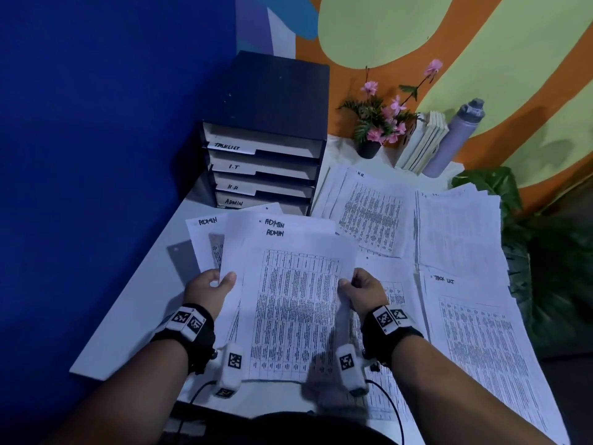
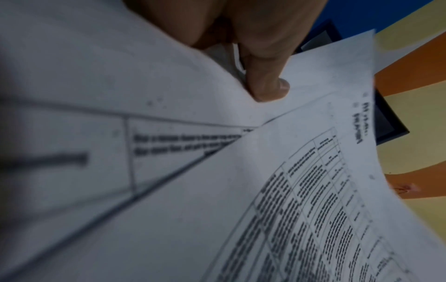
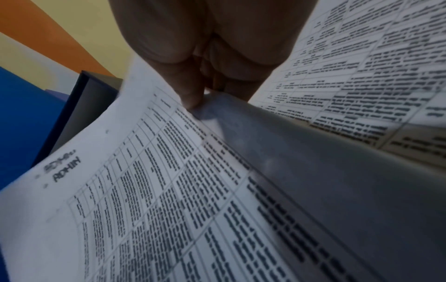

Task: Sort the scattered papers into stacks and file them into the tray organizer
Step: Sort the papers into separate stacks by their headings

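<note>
I hold a loose bunch of white sheets marked ADMIN (image 1: 290, 284) above the desk, in front of the dark tray organizer (image 1: 266, 130). My left hand (image 1: 213, 285) pinches the bunch's left edge, thumb on top (image 2: 267, 84). My right hand (image 1: 361, 289) pinches its right edge (image 3: 193, 95). The sheets are fanned, not squared. The organizer's trays read TASKLIST, I.T, H.R and ADMIN from top to bottom (image 1: 233, 202). Another ADMIN sheet (image 1: 205, 232) lies on the desk under the bunch at left.
An H.R pile (image 1: 369, 213), a further pile (image 1: 459, 232) and a TASK LIST pile (image 1: 481, 342) cover the desk's right side. A flower pot (image 1: 369, 149), books (image 1: 420, 142) and a grey bottle (image 1: 452, 142) stand at the back. A blue partition (image 1: 96, 155) bounds the left.
</note>
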Demonstrator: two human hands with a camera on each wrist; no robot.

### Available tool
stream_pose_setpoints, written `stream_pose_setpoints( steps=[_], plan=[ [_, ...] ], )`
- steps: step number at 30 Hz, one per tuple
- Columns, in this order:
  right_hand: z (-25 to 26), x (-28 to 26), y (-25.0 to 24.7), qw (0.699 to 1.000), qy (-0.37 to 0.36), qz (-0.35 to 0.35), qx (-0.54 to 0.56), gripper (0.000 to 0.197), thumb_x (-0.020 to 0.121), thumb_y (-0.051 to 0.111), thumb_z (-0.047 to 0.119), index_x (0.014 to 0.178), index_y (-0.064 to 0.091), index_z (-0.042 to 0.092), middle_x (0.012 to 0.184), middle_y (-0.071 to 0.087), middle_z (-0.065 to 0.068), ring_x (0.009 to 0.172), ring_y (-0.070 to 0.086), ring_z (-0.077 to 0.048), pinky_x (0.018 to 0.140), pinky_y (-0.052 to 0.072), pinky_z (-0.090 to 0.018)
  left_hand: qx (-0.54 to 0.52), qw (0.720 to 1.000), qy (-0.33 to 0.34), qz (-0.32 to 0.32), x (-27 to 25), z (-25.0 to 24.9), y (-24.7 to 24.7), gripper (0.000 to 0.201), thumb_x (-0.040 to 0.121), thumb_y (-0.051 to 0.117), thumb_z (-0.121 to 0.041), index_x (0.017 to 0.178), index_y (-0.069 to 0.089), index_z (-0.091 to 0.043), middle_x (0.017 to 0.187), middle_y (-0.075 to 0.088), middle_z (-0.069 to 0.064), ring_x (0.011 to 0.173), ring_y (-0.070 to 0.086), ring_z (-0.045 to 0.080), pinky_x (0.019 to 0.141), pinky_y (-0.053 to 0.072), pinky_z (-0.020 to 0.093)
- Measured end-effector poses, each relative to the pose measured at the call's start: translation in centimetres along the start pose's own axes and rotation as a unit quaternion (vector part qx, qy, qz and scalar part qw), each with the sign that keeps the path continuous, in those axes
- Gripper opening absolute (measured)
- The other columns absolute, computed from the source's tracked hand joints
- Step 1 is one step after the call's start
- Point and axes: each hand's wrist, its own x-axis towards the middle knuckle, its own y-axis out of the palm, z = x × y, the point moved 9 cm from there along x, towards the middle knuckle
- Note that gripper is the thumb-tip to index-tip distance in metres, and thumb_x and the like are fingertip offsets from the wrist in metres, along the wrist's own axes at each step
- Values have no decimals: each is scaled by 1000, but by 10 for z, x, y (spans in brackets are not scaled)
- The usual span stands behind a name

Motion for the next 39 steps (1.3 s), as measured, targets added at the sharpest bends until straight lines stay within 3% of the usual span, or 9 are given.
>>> stream_pose_setpoints(
  steps=[10,15,19,22,26,30,33,36,39],
  plan=[
    [-7,0,-15,996,5,-15,85,25,84,59,-6,73,60,15,68,65,-7,65,57,-22,70,51,-43,5,1000,7,-1,0,-4,-2,23,92,60,-30,103,63,-10,99,59,3,92,53,21,82,37,25],
    [1,-3,-14,995,-12,-7,95,28,85,57,-8,83,65,19,69,65,-1,62,56,-18,66,50,-40,-26,1000,7,3,-2,-7,5,20,88,67,-28,93,64,-8,87,63,5,71,55,20,66,41,22],
    [9,-2,-15,996,-38,-10,84,45,78,47,-21,61,54,21,62,53,-8,65,46,-20,57,37,-32,-39,999,13,-1,-3,-12,6,19,88,66,-30,87,63,-12,75,61,3,61,53,18,57,41,19],
    [12,-5,-17,995,-50,-27,86,39,77,48,-24,62,53,13,61,59,-7,62,53,-21,59,42,-33,-38,999,14,-3,-5,-15,5,17,91,62,-31,91,60,-14,76,58,2,68,52,21,64,41,24],
    [9,-5,-20,998,-34,-28,54,29,82,56,-8,79,61,21,68,67,-4,59,59,-21,57,54,-39,-28,999,31,23,-5,-16,11,9,93,59,-26,95,57,-18,89,56,-1,86,52,20,81,37,24],
    [-1,3,-21,999,-1,-41,34,16,78,57,12,82,63,26,77,66,-9,67,60,-27,65,55,-58,7,994,78,80,-6,-21,23,18,95,55,-21,78,59,-14,74,58,-7,74,52,12,65,40,16],
    [-8,3,-12,998,31,-15,57,12,71,59,28,80,66,27,76,67,-5,66,60,-27,64,56,-49,17,988,100,119,-7,-22,32,26,96,52,-20,71,54,-15,68,53,-7,65,46,10,64,37,18],
    [-24,6,-3,996,58,14,59,35,59,67,42,75,54,14,73,52,-11,68,51,-25,60,47,-42,-2,986,91,140,-12,-29,38,27,99,46,-20,73,50,-16,77,42,7,73,38,15,62,30,24],
    [-25,9,-1,996,51,15,69,41,57,70,42,72,45,13,72,40,-9,64,43,-23,57,43,-41,-50,985,57,155,-16,-37,40,30,97,43,-45,97,65,-25,98,60,-6,94,54,13,87,41,24]
  ],
)
